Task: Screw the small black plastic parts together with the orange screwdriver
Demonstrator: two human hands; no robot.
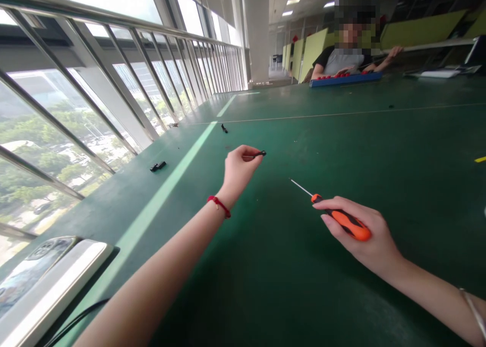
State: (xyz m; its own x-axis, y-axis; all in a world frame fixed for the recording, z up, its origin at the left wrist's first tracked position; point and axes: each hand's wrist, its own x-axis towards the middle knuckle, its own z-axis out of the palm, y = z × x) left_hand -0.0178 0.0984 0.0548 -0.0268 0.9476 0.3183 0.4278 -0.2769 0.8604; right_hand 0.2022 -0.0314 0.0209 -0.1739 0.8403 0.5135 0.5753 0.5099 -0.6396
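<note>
My left hand point(242, 167), with a red cord on its wrist, pinches a small black part point(261, 154) between thumb and fingertips above the green table point(266, 286). In my right hand point(364, 230) is a screwdriver point(351, 224) with an orange and black handle, its thin metal shaft pointing up and left. The screwdriver tip is apart from the black part. One small black piece point(224, 128) lies beyond my left hand, and another black piece point(158, 166) lies to its left.
A phone point(36, 266) and a white device point(72, 281) with a black cable sit at the lower left. Metal railings point(152, 38) run along the left edge. Across the table, a person point(343, 58) sits behind a blue tray point(345, 80) with red items.
</note>
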